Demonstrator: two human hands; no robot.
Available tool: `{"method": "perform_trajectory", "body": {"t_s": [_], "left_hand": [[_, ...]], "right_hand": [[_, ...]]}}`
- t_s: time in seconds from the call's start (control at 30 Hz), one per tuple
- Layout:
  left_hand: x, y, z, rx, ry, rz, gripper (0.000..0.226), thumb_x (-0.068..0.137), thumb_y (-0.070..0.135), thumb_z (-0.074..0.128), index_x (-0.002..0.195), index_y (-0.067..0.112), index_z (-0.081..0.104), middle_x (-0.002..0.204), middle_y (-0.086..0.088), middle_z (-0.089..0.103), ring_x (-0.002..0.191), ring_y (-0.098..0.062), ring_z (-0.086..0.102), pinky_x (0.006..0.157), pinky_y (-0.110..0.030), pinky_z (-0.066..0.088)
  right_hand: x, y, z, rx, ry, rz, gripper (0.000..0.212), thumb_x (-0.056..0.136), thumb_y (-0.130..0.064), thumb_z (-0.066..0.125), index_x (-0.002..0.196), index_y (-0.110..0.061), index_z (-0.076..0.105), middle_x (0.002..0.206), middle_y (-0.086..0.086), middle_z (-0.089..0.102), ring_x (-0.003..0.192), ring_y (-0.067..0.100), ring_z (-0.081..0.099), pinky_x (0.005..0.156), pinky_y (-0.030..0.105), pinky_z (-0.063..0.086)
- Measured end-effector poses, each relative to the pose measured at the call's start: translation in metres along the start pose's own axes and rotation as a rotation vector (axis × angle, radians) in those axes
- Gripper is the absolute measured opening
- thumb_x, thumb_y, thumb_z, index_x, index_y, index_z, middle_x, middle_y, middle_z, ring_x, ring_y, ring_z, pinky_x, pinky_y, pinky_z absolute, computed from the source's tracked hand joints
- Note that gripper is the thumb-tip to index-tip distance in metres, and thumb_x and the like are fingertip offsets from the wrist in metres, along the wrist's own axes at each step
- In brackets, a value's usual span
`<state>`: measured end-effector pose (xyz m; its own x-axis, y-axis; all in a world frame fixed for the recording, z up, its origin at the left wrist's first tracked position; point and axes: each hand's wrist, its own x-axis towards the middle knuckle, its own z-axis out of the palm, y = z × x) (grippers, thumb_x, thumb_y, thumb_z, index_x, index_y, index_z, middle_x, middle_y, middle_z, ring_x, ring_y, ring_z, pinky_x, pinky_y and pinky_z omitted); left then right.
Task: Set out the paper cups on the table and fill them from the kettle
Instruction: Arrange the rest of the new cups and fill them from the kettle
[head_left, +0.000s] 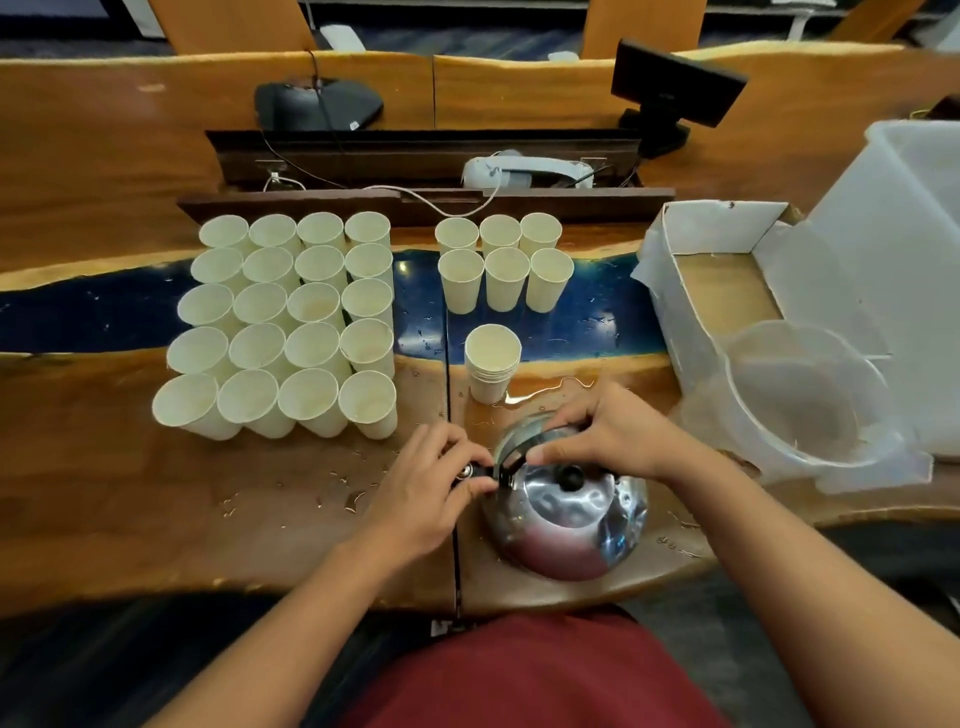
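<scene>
A: Item 1, kettle (566, 514)?
B: Polished steel, black lid knob, upright on the wooden table (260, 519) at the near edge, just right of the table's seam.
A: Hands?
B: Left hand (426, 488) pinches the black end of the kettle's handle between thumb and curled fingers. Right hand (618, 434) lies over the top of the kettle, fingers curled round the handle.
A: Cups?
B: Left block (280, 325): 20 paper cups, 5 rows of 4, rims touching. Centre group (504, 265): 6 cups, 2 rows of 3. Nested stack (491, 369) between that group and the kettle. Contents cannot be told.
A: Sundries?
B: Clear plastic pitcher (800, 400) and open cardboard box (722, 280) to the right; water drops on the blue resin strip.
</scene>
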<state>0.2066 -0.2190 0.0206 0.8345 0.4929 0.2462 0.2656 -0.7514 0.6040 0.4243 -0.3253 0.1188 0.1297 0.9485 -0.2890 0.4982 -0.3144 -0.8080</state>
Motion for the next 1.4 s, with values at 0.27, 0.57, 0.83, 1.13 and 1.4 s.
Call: {"method": "perform_trajectory", "body": {"t_s": [0.27, 0.57, 0.83, 1.13, 1.4], "left_hand": [[-0.002, -0.021, 0.014, -0.033, -0.076, -0.091, 0.032, 0.091, 0.049, 0.054, 0.105, 0.024, 0.066, 0.101, 0.009, 0.044, 0.095, -0.005, 0.038, 0.081, -0.018, 0.031], [0.019, -0.014, 0.002, -0.343, -0.013, -0.286, 0.022, 0.09, 0.051, 0.054, 0.101, 0.035, 0.065, 0.099, 0.019, 0.057, 0.098, -0.002, 0.051, 0.086, -0.02, 0.042], [0.08, -0.033, 0.023, -0.495, 0.085, -0.698, 0.095, 0.077, 0.024, 0.081, 0.15, 0.034, 0.021, 0.139, 0.004, 0.044, 0.127, -0.016, 0.048, 0.109, -0.042, 0.041], [0.112, -0.047, 0.03, -0.528, -0.015, -0.641, 0.076, 0.075, 0.021, 0.081, 0.136, 0.034, 0.037, 0.119, 0.011, 0.055, 0.116, -0.019, 0.055, 0.094, -0.031, 0.045], [0.108, -0.044, 0.024, -0.547, 0.046, -0.586, 0.072, 0.071, 0.028, 0.083, 0.132, 0.034, 0.043, 0.118, 0.013, 0.058, 0.11, -0.014, 0.056, 0.092, -0.03, 0.046]], "right_hand": [[0.012, 0.028, 0.026, 0.065, 0.06, 0.085, 0.009, 0.073, -0.036, 0.086, 0.069, -0.037, 0.077, 0.068, -0.012, 0.072, 0.061, 0.002, 0.06, 0.066, 0.026, 0.047], [0.049, 0.015, 0.013, -0.164, 0.314, 0.173, 0.025, 0.089, -0.055, 0.064, 0.097, -0.032, 0.069, 0.089, -0.011, 0.067, 0.082, 0.008, 0.06, 0.072, 0.028, 0.049], [0.11, -0.002, 0.033, -0.548, 0.226, 0.17, 0.038, 0.097, -0.029, 0.058, 0.134, -0.027, 0.054, 0.128, -0.003, 0.062, 0.115, 0.023, 0.059, 0.092, 0.038, 0.048], [0.115, 0.008, 0.04, -0.78, 0.122, 0.111, 0.014, 0.096, -0.026, 0.055, 0.102, -0.022, 0.067, 0.104, 0.004, 0.07, 0.1, 0.029, 0.063, 0.066, 0.032, 0.038], [0.106, -0.008, 0.027, -0.774, 0.155, 0.071, 0.026, 0.096, -0.038, 0.056, 0.117, -0.037, 0.071, 0.11, -0.002, 0.074, 0.103, 0.024, 0.065, 0.082, 0.036, 0.053]]}}
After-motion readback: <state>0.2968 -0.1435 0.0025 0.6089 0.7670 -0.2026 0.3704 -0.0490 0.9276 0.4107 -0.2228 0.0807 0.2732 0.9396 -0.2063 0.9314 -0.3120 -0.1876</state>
